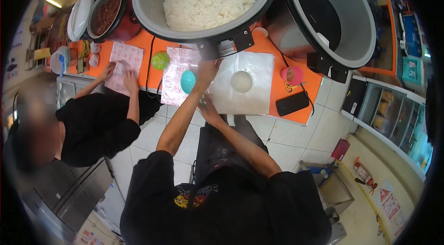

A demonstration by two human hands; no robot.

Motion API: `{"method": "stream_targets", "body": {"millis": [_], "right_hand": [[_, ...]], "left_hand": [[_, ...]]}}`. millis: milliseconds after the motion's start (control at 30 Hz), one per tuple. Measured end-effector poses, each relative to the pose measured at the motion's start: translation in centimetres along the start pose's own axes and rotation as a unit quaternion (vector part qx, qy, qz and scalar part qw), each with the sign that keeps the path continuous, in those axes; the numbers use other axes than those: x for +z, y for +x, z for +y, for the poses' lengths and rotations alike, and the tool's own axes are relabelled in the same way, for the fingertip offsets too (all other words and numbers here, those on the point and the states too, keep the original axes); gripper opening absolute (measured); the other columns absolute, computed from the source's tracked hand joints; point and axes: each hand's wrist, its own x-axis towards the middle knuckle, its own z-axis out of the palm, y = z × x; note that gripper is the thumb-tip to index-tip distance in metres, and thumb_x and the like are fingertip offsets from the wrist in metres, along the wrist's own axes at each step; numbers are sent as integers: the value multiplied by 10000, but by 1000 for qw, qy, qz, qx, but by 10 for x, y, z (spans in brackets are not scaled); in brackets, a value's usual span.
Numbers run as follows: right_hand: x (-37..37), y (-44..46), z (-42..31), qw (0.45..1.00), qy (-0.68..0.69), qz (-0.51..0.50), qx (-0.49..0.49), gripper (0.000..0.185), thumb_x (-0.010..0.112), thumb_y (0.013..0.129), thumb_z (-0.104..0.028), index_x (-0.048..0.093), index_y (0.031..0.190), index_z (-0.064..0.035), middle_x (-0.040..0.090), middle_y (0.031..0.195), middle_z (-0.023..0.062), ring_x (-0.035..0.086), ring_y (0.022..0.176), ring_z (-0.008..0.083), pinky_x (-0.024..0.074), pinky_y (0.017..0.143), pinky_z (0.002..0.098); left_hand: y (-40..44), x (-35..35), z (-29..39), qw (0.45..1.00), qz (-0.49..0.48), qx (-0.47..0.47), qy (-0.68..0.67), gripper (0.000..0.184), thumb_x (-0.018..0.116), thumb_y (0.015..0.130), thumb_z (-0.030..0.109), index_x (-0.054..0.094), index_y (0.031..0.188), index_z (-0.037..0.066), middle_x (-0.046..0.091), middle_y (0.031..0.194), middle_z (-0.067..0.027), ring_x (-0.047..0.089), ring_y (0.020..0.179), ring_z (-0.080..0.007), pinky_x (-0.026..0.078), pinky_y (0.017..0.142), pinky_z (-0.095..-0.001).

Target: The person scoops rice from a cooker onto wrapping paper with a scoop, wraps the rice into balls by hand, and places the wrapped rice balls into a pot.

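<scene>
My left hand (207,73) reaches over the sheets, just below the front of the big rice cooker (152,16). Its fingers are blurred and partly hidden, so what they hold cannot be made out. Nearer to me, my right hand (209,110) is by the table edge, its fingers smeared. To the left of both hands sits a teal bowl (188,82) on pink printed paper (172,94). A round mound of white rice (241,82) lies on the pale sheet (259,99) at right. More white rice (208,0) fills part of the cooker.
A second open cooker (356,18) stands at right. On the orange table (303,116) are a phone (292,104), yellow scissors (290,88), a pink bowl (292,75) and a green bowl (160,60). At left, a co-worker's hands (120,75) handle a wrapped bundle on printed paper.
</scene>
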Motion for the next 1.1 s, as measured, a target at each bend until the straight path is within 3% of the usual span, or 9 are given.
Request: {"method": "stream_targets", "body": {"millis": [167,200,300,433,633,767,900,933,1100], "right_hand": [[-115,0,-108,976,-176,21,-125,244,628,877,-122,588,1062,32,604,1063,237,563,1025,428,439,921,494],[-132,16,-95,978,-138,138,-74,201,622,867,-85,605,1039,17,615,1029,216,575,977,407,461,882,480],[-211,96,-89,918,-310,151,-199,256,626,871,-93,610,1110,-2,595,1108,210,555,1050,383,441,927,459],[-254,171,-64,859,-477,48,-180,318,711,798,-137,644,1095,-45,612,1076,153,567,1051,331,450,901,438],[-286,185,-46,960,-273,-54,-37,285,801,687,-100,684,935,-24,646,843,104,629,881,276,460,852,398],[-279,168,-74,938,-341,-23,-61,247,814,679,-96,670,872,-41,648,807,71,623,809,252,427,797,391],[-276,149,-73,902,-406,8,-146,219,809,699,-115,666,857,-61,646,797,34,611,774,216,387,760,368],[-275,145,-72,902,-401,18,-157,219,808,702,-120,666,861,-68,645,793,27,608,766,208,378,754,361],[-269,123,-82,906,-361,-35,-217,199,779,743,-77,612,845,-39,621,786,72,610,725,246,450,670,362]], "left_hand": [[0,-1,-4,987,78,52,-129,237,748,833,229,709,916,10,675,946,-175,634,891,-347,484,800,-427],[-2,3,-3,987,73,36,-138,224,745,835,213,704,922,10,675,953,-168,630,910,-339,481,814,-420],[-5,17,-2,980,60,11,-187,199,732,846,165,682,962,11,673,972,-151,622,944,-319,473,846,-400],[-4,48,-17,970,107,48,-212,255,688,846,15,599,1085,14,677,987,-114,647,943,-242,491,858,-349],[-8,85,-59,954,126,7,-273,253,653,833,-91,590,1055,14,650,1042,-74,642,985,-154,488,882,-279],[-9,91,-64,951,93,-48,-291,242,675,837,-56,591,1054,14,638,1050,-80,624,953,-137,481,838,-260],[-10,54,-15,945,218,-26,-240,201,687,760,30,633,953,24,636,1057,-197,588,1039,-357,439,855,-476],[-18,48,-6,969,179,-35,-168,388,779,782,118,621,1134,70,619,1113,-119,566,1118,-294,428,965,-412],[-31,39,25,989,45,136,-34,523,750,779,185,592,1276,153,548,1340,-45,405,1342,-245,211,1137,-558]]}}
